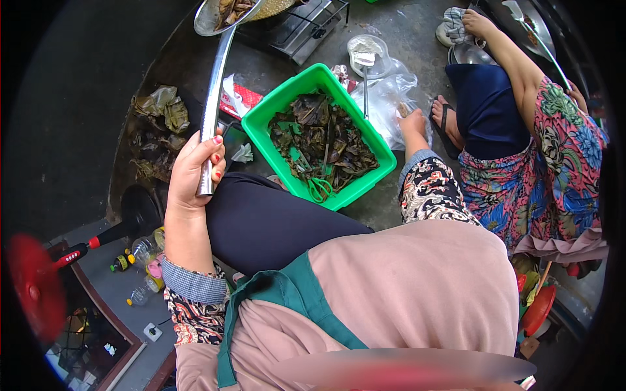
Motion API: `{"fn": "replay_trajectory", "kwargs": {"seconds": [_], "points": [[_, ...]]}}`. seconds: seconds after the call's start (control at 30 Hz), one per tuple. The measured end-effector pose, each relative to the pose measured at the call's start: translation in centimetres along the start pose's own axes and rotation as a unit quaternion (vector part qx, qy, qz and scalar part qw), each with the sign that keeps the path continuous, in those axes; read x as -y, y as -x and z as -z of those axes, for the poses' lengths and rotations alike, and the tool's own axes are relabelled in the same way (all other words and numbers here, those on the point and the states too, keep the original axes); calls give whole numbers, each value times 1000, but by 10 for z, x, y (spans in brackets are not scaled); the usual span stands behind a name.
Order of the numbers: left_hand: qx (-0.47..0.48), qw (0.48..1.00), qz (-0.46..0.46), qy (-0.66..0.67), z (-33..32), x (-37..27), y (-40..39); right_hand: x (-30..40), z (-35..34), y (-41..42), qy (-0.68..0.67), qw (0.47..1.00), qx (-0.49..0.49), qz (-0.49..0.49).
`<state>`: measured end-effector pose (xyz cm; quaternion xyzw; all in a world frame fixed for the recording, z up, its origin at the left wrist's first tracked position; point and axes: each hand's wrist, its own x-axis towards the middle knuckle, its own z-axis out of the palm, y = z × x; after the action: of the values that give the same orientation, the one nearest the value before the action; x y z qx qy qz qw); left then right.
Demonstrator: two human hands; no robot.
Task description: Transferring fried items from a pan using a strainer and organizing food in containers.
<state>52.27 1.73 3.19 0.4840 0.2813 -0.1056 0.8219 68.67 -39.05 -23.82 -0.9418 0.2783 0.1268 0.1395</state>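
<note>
My left hand (196, 163) grips the metal handle (215, 107) of a wire-mesh strainer. The strainer's basket (210, 17) holds brown food pieces at the top edge, beside a wok (274, 9) of bubbling liquid. My right hand (414, 124) is at a clear plastic bag (386, 97), its fingers on a small brown piece (404, 108) that is partly hidden. Between my hands stands a green plastic basin (320, 73) of dark, wilted leaves (313, 115). Green-handled scissors (320, 189) lie in it.
The wok is on a gas stove (308, 29). A tub of white powder (369, 46) with a long-handled utensil (365, 93) stands beyond the bag. Leaf scraps (164, 110) lie left. A co-worker (503, 117) is at the right, holding a cloth (455, 24). A red fan (36, 291) is lower left.
</note>
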Motion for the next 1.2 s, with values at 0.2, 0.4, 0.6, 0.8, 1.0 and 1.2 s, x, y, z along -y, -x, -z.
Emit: {"fn": "replay_trajectory", "kwargs": {"seconds": [0.2, 0.4, 0.6, 0.8, 1.0, 1.2], "points": [[-12, 1000, 3, -10, -4, 0, -2, -9, -35, -19, 4, 997, 71, -29], [9, 1000, -3, -21, -5, 0, -3, -20, -47, -16, -76, 991, 87, 68], [10, 1000, -3, -28, -8, -1, -2, -23, -40, 19, -14, 938, 3, 347], [12, 999, 3, -32, -14, -2, -7, -18, -41, -4, -26, 934, 178, 309], [9, 1000, 5, -28, -13, -3, -5, -17, -21, -14, -99, 975, 26, 199], [9, 999, 3, -31, -9, -3, -3, 2, -4, -10, 33, 977, -64, 202]]}}
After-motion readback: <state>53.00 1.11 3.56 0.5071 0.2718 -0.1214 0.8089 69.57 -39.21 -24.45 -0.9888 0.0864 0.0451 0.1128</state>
